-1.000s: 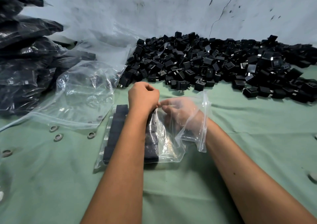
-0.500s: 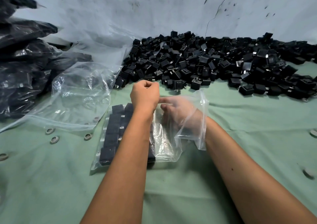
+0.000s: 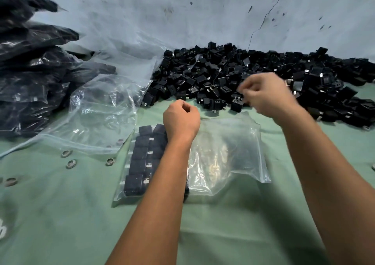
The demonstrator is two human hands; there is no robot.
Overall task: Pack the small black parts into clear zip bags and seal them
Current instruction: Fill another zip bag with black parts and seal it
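Out of the zip bag (image 3: 227, 153) since half a second ago, the right hand (image 3: 267, 96) now hangs motion-blurred over the black parts pile (image 3: 253, 78), fingers curled; whether it holds anything I cannot tell. Left hand (image 3: 180, 118) pinches the bag's mouth, its forearm hiding some packed parts (image 3: 142, 159) lying in rows inside.

The right hand (image 3: 265, 96) is blurry, so I cannot tell if it holds anything. The left arm covers some black parts (image 3: 140, 163) in the zip bag (image 3: 223, 153). The pile of parts (image 3: 253, 78) runs off the right edge.
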